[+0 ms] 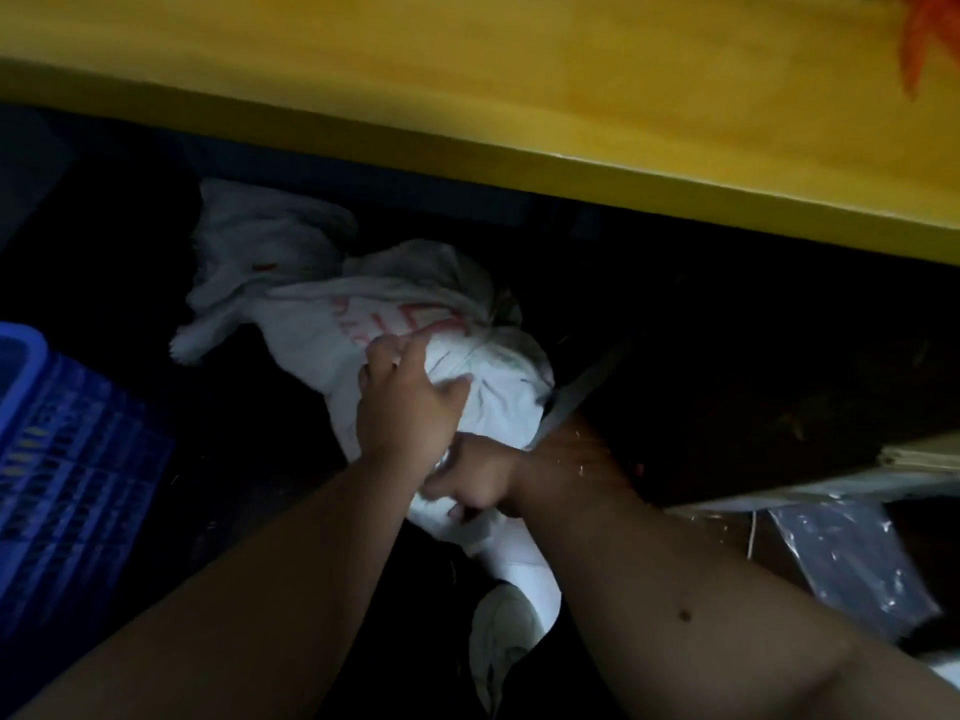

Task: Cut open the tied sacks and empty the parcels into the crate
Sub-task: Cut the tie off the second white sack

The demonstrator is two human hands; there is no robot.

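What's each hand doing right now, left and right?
Left hand: fingers curled, gripping the white sack near its tied neck.
Right hand: curled, gripping the sack's lower fabric; part hidden under the left hand.

**Sacks under the table edge**

A tied sack (pixel 415 330) lay at frame centre beneath the table (pixel 519 85), another sack (pixel 260 241) behind it at upper left. The crate (pixel 62 459) stood at left; plastic wrap (pixel 852 553) lay lower right.
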